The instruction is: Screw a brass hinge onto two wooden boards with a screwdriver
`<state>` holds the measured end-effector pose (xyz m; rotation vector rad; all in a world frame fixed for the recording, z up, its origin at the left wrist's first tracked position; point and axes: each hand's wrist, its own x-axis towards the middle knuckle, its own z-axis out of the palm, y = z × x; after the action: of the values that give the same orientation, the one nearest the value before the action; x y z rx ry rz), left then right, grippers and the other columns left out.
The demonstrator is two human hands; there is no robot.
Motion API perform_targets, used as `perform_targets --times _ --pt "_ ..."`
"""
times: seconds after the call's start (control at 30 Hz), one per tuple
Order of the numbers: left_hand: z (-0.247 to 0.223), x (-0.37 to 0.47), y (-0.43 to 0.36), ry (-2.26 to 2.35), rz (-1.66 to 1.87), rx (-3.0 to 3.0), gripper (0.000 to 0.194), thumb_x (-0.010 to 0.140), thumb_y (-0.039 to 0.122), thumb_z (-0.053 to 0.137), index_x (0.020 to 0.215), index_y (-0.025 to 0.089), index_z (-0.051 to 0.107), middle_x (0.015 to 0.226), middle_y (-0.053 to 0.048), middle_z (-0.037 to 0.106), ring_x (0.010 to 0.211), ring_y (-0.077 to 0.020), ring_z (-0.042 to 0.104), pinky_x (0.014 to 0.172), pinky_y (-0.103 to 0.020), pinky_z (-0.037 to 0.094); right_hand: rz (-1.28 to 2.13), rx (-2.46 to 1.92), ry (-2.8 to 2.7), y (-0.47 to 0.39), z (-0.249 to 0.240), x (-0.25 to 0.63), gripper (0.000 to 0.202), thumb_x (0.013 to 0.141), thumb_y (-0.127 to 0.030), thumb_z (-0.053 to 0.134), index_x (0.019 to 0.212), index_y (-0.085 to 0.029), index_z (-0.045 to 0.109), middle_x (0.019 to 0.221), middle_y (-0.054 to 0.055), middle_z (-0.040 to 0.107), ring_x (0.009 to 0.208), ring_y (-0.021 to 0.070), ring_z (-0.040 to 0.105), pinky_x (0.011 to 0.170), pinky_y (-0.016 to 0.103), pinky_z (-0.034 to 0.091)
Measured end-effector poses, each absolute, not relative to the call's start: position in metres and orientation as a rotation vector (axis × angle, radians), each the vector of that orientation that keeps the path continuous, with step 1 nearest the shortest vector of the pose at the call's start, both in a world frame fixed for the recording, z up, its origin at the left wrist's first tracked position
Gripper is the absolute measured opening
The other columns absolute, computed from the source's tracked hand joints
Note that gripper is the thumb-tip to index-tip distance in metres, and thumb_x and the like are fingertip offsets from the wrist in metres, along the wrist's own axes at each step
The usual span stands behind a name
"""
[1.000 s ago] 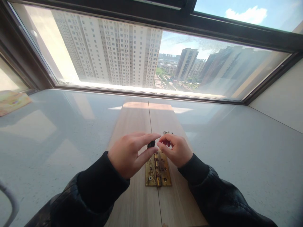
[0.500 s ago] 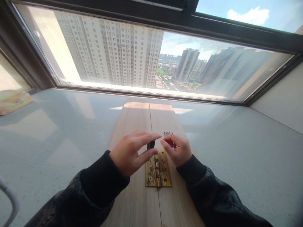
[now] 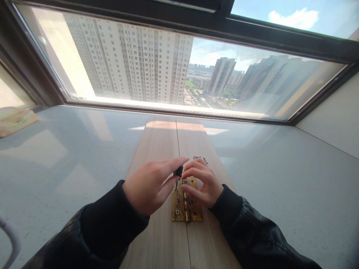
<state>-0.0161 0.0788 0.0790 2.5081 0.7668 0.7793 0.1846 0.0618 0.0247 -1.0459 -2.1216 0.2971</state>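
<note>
Lower centre of the frame: stained brass-toned butt hinge [image 3: 182, 206] is lying flat over the seam of pale wood-grained boards [image 3: 157, 239] | left hand [image 3: 150, 186] is pinching a black-handled screwdriver [image 3: 178, 172] above its left leaf | right hand [image 3: 205, 184] is curving lower over the cylindrical barrel [image 3: 187, 209] than half a second ago, thumb parted from curled fingers, contact unclear

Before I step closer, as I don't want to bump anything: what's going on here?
A person's left hand holds a black tool over a brass hinge lying across the seam between two wooden boards. The right hand is close beside it; whether it touches the tool is unclear. One screw sits in the hinge's near left corner, and small loose pieces lie on the right board.
</note>
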Motion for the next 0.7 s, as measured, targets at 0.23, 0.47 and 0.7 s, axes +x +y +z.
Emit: perform_targets --times 0.23,0.47,0.7 --pt "0.089 -0.014 0.075 1.322 0.601 2.551 0.032 0.078 0.047 0.052 0.061 0.019 0.053 0.05 0.002 0.056 0.046 -0.0137 0.05 0.047 -0.025 0.031 0.264 -1.109 -2.219 0.059 0.024 0.182 0.02 0.069 -0.034 0.065 0.082 -0.019 0.062 0.092 0.006 0.059 0.087 0.0214 0.048 0.08 0.04 0.038" --pt "0.085 -0.011 0.073 1.337 0.607 2.551 0.029 0.082 0.047 0.046 0.088 0.023 0.062 0.077 -0.001 0.065 0.056 -0.0148 0.053 0.052 -0.026 0.035 0.198 -1.192 -2.272 0.059 0.018 0.177 0.029 0.07 -0.045 0.067 0.086 -0.021 0.064 0.099 0.006 0.059 0.093 0.0232 0.046 0.083 0.042 0.036" --pt "0.073 -0.006 0.076 1.108 0.696 2.569 0.022 0.087 0.036 0.042 0.083 0.019 0.054 0.068 -0.001 0.06 0.052 -0.0126 0.05 0.051 -0.024 0.036 0.203 -1.117 -2.232 0.062 0.009 0.175 0.024 0.073 -0.045 0.065 0.079 -0.021 0.064 0.093 0.004 0.06 0.089 0.0205 0.047 0.079 0.039 0.037"
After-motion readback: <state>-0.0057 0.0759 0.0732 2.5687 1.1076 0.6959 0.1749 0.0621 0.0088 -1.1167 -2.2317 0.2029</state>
